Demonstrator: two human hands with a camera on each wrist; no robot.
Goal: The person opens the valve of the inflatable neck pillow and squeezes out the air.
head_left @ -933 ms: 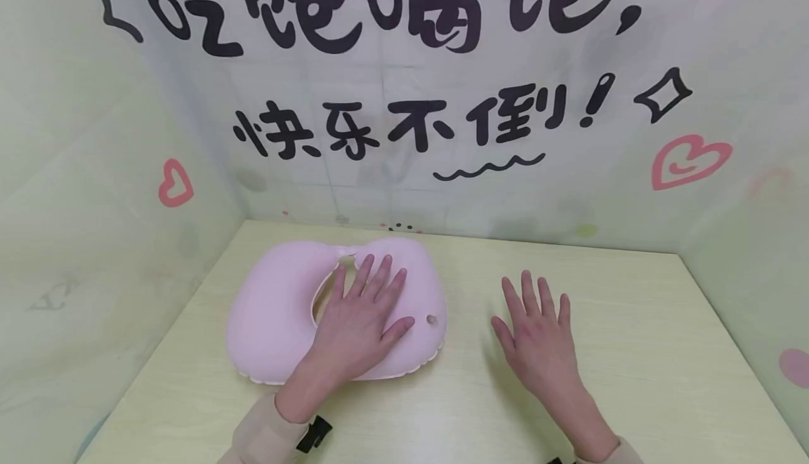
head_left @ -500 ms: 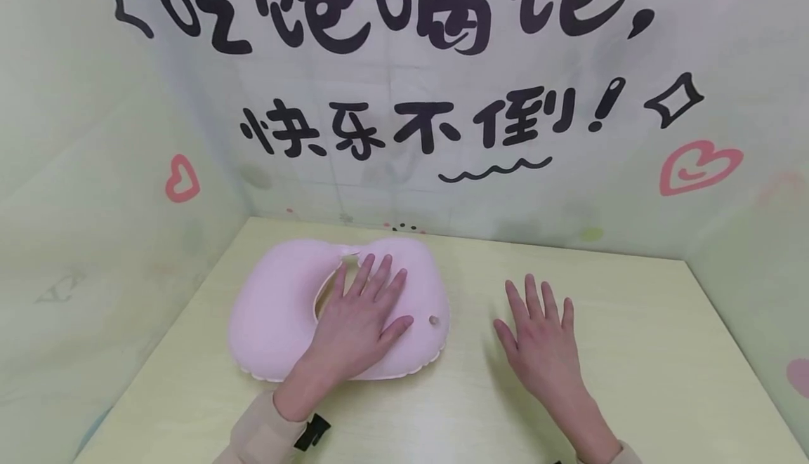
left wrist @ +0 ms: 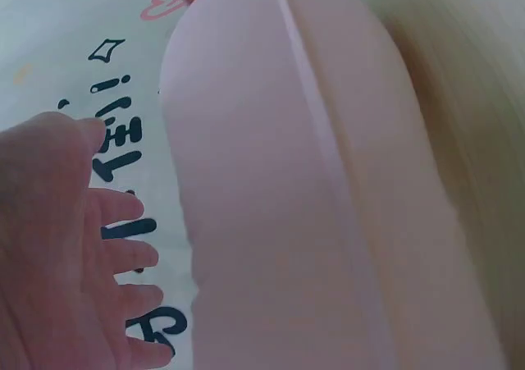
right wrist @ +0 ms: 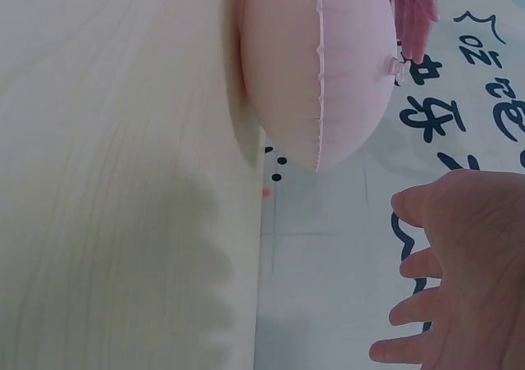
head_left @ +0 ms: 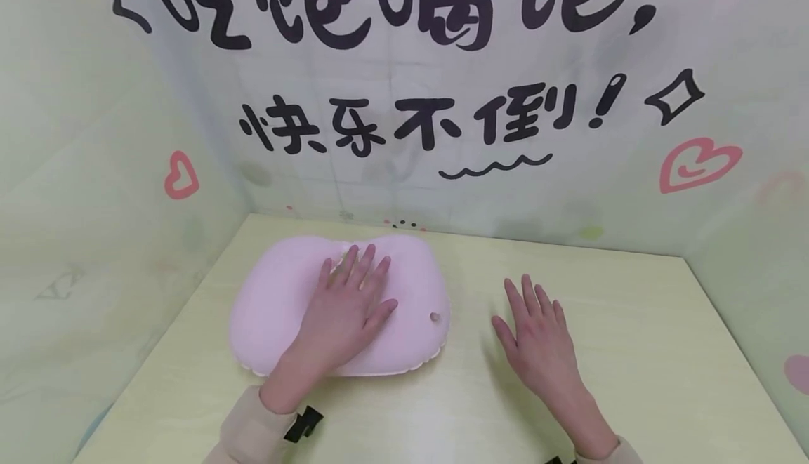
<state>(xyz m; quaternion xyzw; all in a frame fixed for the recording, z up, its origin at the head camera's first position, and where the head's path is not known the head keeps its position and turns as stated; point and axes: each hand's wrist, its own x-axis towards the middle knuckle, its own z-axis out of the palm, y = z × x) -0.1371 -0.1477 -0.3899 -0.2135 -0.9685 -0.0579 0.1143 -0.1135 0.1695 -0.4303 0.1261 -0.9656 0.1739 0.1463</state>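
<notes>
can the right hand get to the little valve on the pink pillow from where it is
Probably yes. The right hand lies flat on the table, fingers straight, just right of the pink pillow. The valve sits on the pillow's right end, facing that hand, with bare tabletop between. The left hand presses further left, clear of it.

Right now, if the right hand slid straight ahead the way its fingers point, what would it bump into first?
The right hand would likely cross bare table and first meet the printed back wall; the pink inflatable neck pillow lies off to its left.
</notes>
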